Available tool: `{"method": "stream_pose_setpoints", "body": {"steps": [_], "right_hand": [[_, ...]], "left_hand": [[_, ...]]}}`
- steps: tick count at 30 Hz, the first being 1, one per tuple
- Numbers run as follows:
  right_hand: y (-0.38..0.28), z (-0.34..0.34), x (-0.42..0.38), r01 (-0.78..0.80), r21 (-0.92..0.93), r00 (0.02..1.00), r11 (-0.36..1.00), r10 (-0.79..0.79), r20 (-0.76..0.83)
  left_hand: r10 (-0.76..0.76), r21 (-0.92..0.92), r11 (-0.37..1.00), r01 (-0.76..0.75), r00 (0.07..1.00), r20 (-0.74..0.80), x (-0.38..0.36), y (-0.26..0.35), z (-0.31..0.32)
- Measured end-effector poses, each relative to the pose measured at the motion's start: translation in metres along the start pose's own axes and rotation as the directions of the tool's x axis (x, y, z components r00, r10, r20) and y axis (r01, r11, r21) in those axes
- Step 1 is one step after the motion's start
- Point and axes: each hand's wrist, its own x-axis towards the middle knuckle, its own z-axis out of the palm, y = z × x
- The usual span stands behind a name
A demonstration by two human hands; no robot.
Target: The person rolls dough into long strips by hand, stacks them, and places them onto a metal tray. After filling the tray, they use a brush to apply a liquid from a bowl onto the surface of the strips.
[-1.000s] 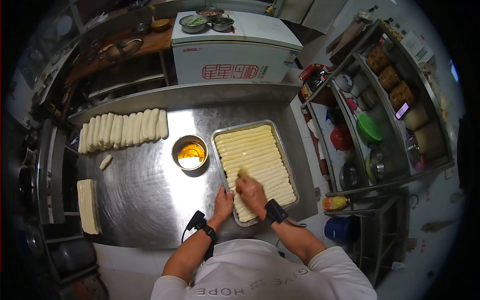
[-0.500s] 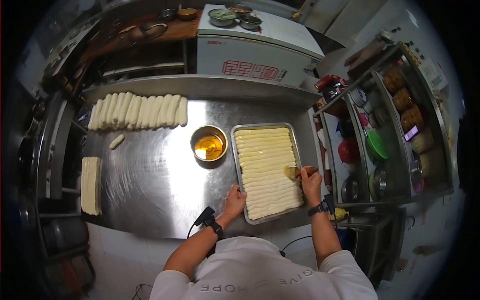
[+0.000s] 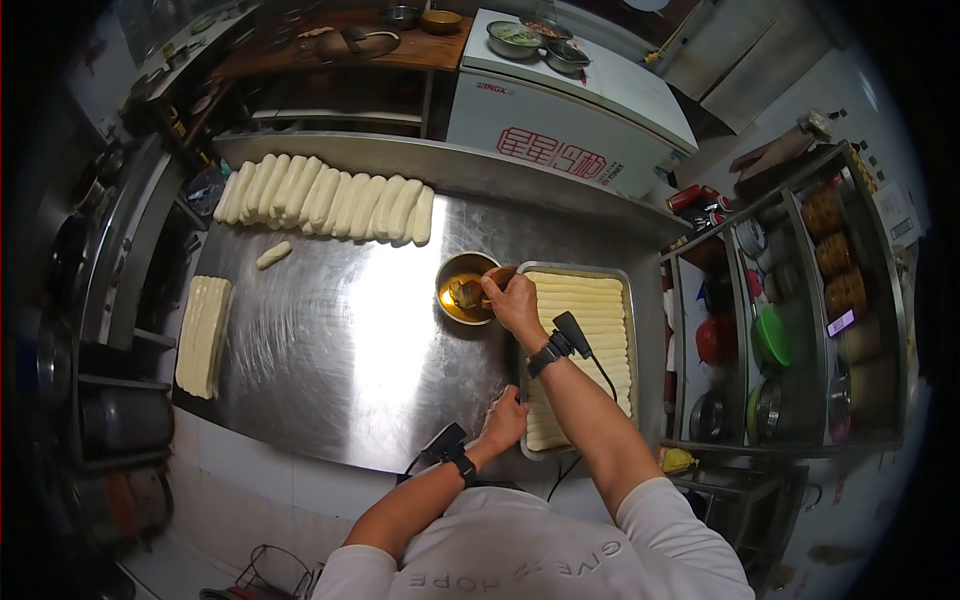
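Observation:
My right hand (image 3: 514, 304) is closed around the wooden handle of a pastry brush (image 3: 499, 275). The brush head is down in a round metal bowl (image 3: 441, 287) of golden, oil-like liquid (image 3: 451, 302). My left hand (image 3: 503, 420) is at the left rim of a metal tray (image 3: 632, 345), fingers curled against its edge. Rows of pale dough strips (image 3: 575, 300) fill the tray side by side, the far ones with a yellowish sheen. My right forearm crosses above the tray and hides part of the dough.
Many dough pieces (image 3: 330, 200) lie along the back of the steel table (image 3: 300, 330). A small dough piece (image 3: 273, 255) and a dough slab (image 3: 204, 335) lie at the left. A shelf rack (image 3: 740, 345) with bowls stands right. Behind is a white freezer (image 3: 560, 120).
My right hand has carried the brush from the dough in the tray leftward into the bowl. My left hand stays by the tray's left rim. The whole view has shifted and turned.

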Motion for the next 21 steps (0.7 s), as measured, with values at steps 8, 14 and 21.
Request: {"method": "stream_pose_setpoints", "body": {"steps": [8,14,21], "right_hand": [[0.0,0.021,0.002,-0.172,0.2,0.981,0.965,0.149,0.126],[0.001,-0.006,-0.016,-0.301,0.467,0.95,0.832,0.306,0.067],[0.009,-0.019,-0.042,-0.349,0.642,0.894,0.683,0.449,0.009]], "left_hand": [[0.009,0.001,1.0,-0.009,0.999,0.052,0.004,-0.008,0.003],[0.152,0.061,0.987,-0.15,0.988,-0.027,0.008,-0.021,0.011],[0.07,-0.048,0.997,-0.065,0.992,0.107,0.007,-0.008,-0.001]]}}
